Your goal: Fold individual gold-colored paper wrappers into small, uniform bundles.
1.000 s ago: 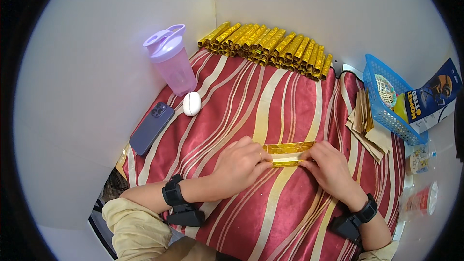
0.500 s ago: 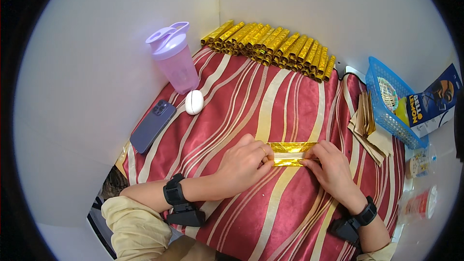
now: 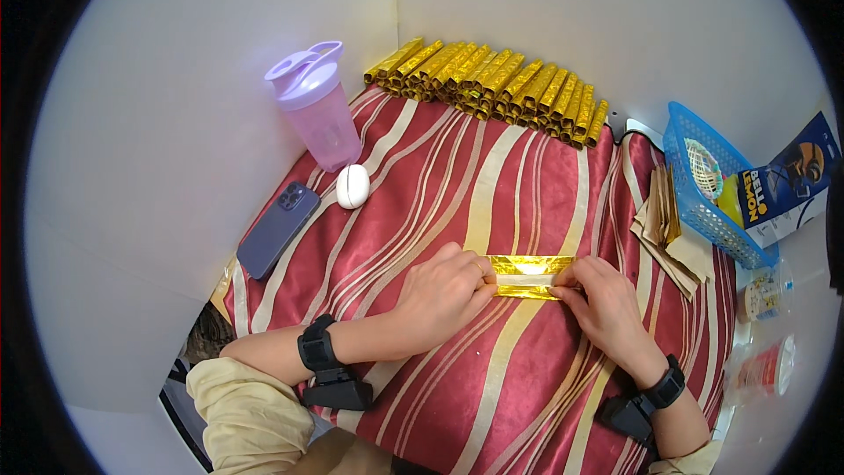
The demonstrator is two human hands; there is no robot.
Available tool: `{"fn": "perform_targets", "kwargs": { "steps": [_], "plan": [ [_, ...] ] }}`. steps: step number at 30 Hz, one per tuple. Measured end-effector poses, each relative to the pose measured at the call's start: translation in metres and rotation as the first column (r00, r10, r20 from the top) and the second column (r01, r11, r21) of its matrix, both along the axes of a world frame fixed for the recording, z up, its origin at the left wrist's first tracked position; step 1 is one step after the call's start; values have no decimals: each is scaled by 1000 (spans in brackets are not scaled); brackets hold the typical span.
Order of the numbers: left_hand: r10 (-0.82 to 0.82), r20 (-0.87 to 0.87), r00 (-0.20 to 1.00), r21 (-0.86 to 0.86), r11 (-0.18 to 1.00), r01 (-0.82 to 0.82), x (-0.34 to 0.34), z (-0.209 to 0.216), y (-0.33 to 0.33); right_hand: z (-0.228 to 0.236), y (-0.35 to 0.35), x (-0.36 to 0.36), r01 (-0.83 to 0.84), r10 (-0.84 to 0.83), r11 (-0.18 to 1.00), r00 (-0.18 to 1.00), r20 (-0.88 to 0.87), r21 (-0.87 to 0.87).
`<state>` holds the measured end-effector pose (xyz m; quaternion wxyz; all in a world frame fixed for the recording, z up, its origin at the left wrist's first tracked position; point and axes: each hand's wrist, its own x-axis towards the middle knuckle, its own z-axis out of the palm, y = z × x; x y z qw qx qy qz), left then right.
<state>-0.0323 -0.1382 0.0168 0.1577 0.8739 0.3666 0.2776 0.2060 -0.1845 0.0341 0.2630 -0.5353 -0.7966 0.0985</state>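
striped cloth (image 3: 545, 361): beneath everything | left hand (image 3: 444, 290): pinching left end of gold paper (image 3: 530, 265) | right hand (image 3: 602, 299): pinching its right end | gold paper: directly between both hands, long axis side to side, neither hand nearer

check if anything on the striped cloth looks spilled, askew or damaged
No spill or damage stands out. The brown papers at right lie fanned at uneven angles beside the blue basket, untidy compared with the lined-up gold tubes.
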Motion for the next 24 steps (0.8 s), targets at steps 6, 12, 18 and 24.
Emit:
{"fn": "perform_targets", "kwargs": {
  "steps": [6,12,18,24],
  "plan": [
    [-21,-9,1000,32,999,21,2,3,1,1,-1,2,7,-9,1000,997,-71,-27],
    [-133,-95,987,153,977,146,1,1,5,0,-4,10,-22,20,994,1000,15,112],
    [-233,-188,954,271,921,278,1,-6,10,-3,-13,18,-101,76,976,988,133,193],
    [-239,-240,941,346,884,313,4,-3,8,-3,-29,22,-216,115,917,948,297,335]
  ]
}}
